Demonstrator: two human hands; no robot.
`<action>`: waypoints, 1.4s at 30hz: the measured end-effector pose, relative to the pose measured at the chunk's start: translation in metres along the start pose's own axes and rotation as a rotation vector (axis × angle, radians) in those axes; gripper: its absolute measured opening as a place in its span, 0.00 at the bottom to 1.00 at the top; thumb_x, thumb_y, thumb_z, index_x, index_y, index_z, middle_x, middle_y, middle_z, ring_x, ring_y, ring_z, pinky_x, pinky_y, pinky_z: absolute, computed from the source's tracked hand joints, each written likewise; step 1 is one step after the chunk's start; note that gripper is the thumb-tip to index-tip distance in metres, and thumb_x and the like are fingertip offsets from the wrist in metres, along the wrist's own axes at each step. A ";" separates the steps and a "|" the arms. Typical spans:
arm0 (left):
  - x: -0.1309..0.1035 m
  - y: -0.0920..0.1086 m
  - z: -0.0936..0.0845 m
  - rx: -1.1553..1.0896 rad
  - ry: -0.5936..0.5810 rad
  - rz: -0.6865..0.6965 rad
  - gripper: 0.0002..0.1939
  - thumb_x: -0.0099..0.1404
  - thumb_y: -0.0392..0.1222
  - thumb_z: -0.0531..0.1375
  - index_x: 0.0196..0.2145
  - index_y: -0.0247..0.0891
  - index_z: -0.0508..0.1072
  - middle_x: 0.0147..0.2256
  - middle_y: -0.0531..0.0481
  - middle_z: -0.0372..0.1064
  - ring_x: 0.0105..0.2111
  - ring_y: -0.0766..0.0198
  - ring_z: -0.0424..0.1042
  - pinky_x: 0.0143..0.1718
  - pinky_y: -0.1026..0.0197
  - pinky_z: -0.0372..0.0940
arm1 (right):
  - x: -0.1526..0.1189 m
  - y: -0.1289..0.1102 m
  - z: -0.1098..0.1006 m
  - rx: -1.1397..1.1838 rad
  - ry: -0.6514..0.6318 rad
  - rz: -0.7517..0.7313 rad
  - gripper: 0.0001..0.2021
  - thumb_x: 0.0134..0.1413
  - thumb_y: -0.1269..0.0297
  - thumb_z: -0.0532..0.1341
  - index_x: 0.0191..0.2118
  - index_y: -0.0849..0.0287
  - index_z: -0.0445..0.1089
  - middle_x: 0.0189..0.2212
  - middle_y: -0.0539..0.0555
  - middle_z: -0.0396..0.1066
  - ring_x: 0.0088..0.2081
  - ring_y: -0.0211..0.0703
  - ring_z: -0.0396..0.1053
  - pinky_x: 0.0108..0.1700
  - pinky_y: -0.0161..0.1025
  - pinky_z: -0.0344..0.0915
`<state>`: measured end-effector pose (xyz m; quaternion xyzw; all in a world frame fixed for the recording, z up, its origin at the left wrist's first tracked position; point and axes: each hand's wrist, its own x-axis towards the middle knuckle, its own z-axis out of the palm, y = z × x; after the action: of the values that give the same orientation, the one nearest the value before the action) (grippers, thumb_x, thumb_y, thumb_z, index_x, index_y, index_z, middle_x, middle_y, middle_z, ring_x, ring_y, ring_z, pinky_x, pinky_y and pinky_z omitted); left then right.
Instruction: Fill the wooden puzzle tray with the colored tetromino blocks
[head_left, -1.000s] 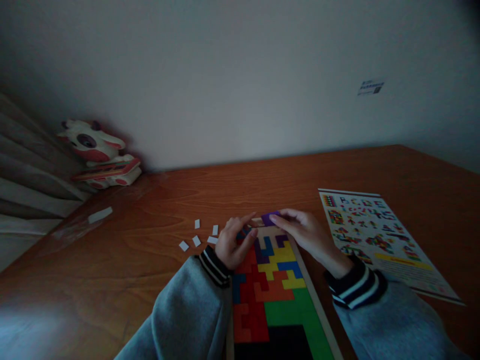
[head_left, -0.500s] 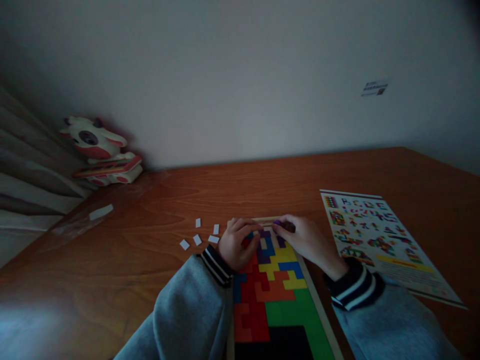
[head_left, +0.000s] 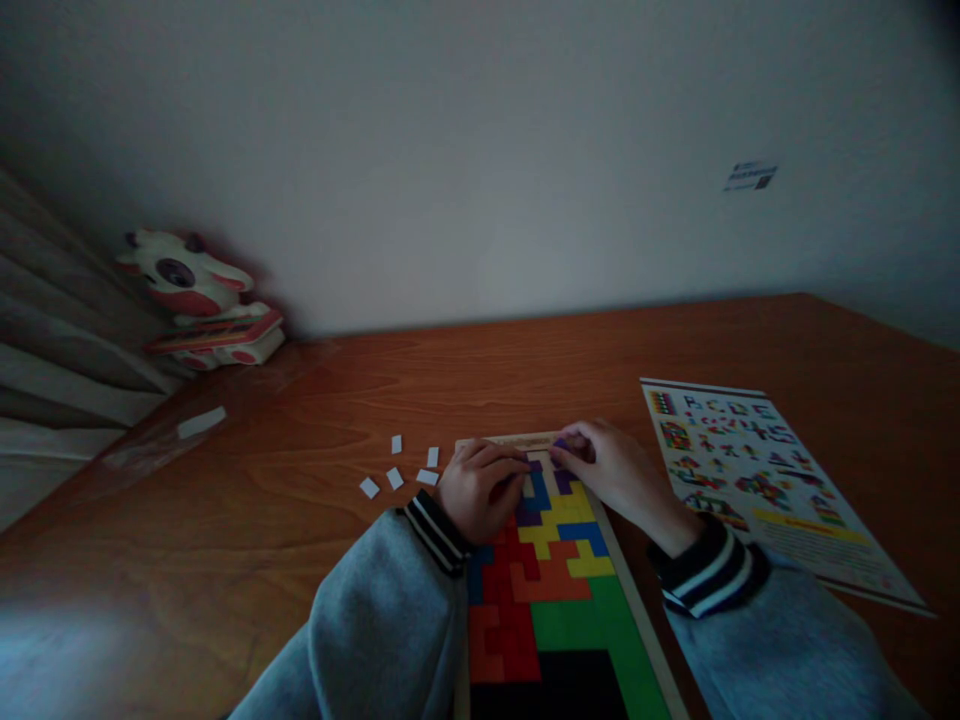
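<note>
A wooden puzzle board (head_left: 637, 612) lies in front of me, filled with coloured block pieces in green, red, orange, yellow, blue and purple, and a black area at the near end. My right hand (head_left: 616, 475) is at the board's far right corner, thumb and fingers pinching a purple puzzle piece (head_left: 560, 445). Across the far left part rests my left hand (head_left: 481, 492), fingers curled and closed, fingertips near a pale gap by the purple and blue pieces. Whatever those fingers hold, if anything, is hidden.
Several small white tiles (head_left: 395, 479) lie left of the board. On the right is a printed sheet (head_left: 750, 470) with coloured figures. A cow-shaped toy (head_left: 196, 300) stands at the back left by a curtain (head_left: 60, 370). Behind the wooden table (head_left: 300, 560) rises a wall with a label (head_left: 751, 177).
My right hand has moved slightly right and away from me, with the purple piece still pinched. My left fingertips have shifted a little to the right.
</note>
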<state>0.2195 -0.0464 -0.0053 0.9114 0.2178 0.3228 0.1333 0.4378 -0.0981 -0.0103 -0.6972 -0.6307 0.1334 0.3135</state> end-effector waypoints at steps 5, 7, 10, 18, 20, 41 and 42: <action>0.000 0.000 0.001 0.000 -0.004 -0.015 0.10 0.67 0.36 0.57 0.42 0.39 0.77 0.44 0.47 0.77 0.43 0.58 0.74 0.48 0.52 0.67 | -0.002 0.002 -0.001 -0.108 -0.007 -0.029 0.09 0.59 0.57 0.61 0.42 0.55 0.70 0.37 0.56 0.71 0.36 0.47 0.72 0.38 0.43 0.67; -0.001 -0.001 0.001 0.002 -0.012 -0.019 0.10 0.67 0.37 0.57 0.43 0.39 0.78 0.44 0.47 0.77 0.43 0.57 0.74 0.48 0.51 0.67 | -0.004 0.000 -0.001 -0.110 -0.007 -0.045 0.09 0.60 0.58 0.60 0.43 0.56 0.69 0.38 0.56 0.70 0.39 0.47 0.71 0.41 0.44 0.67; -0.002 -0.001 0.001 0.006 -0.016 -0.029 0.11 0.67 0.38 0.57 0.44 0.40 0.78 0.44 0.47 0.78 0.43 0.57 0.74 0.48 0.51 0.68 | -0.006 0.000 0.000 -0.121 -0.021 -0.049 0.10 0.61 0.59 0.58 0.46 0.56 0.67 0.41 0.58 0.68 0.42 0.49 0.71 0.45 0.46 0.67; -0.001 0.000 -0.002 0.022 -0.011 -0.041 0.11 0.67 0.38 0.56 0.42 0.40 0.78 0.44 0.46 0.77 0.43 0.56 0.73 0.47 0.50 0.67 | -0.006 0.002 0.002 -0.109 0.014 -0.048 0.08 0.60 0.58 0.58 0.41 0.56 0.66 0.40 0.59 0.68 0.44 0.52 0.69 0.46 0.49 0.67; 0.000 0.002 -0.004 0.052 -0.002 -0.066 0.10 0.67 0.38 0.57 0.41 0.39 0.78 0.42 0.45 0.77 0.41 0.56 0.73 0.45 0.51 0.67 | -0.005 -0.001 -0.001 -0.101 0.034 -0.057 0.07 0.60 0.59 0.59 0.40 0.56 0.67 0.39 0.58 0.68 0.43 0.51 0.69 0.45 0.48 0.67; -0.001 0.003 -0.001 0.095 0.072 -0.068 0.10 0.65 0.38 0.59 0.41 0.42 0.80 0.33 0.46 0.77 0.34 0.58 0.75 0.41 0.52 0.68 | -0.003 -0.015 0.008 0.041 -0.081 -0.086 0.05 0.56 0.59 0.65 0.36 0.53 0.77 0.37 0.54 0.74 0.41 0.48 0.71 0.42 0.45 0.65; -0.002 0.003 -0.001 0.107 0.078 -0.075 0.10 0.65 0.38 0.59 0.40 0.41 0.80 0.32 0.45 0.77 0.34 0.58 0.75 0.41 0.51 0.68 | -0.003 -0.015 0.006 0.033 -0.070 -0.089 0.05 0.57 0.59 0.65 0.36 0.52 0.77 0.37 0.54 0.74 0.41 0.49 0.71 0.43 0.46 0.65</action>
<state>0.2185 -0.0494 -0.0044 0.8952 0.2736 0.3407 0.0878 0.4216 -0.0988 -0.0065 -0.6582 -0.6693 0.1540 0.3083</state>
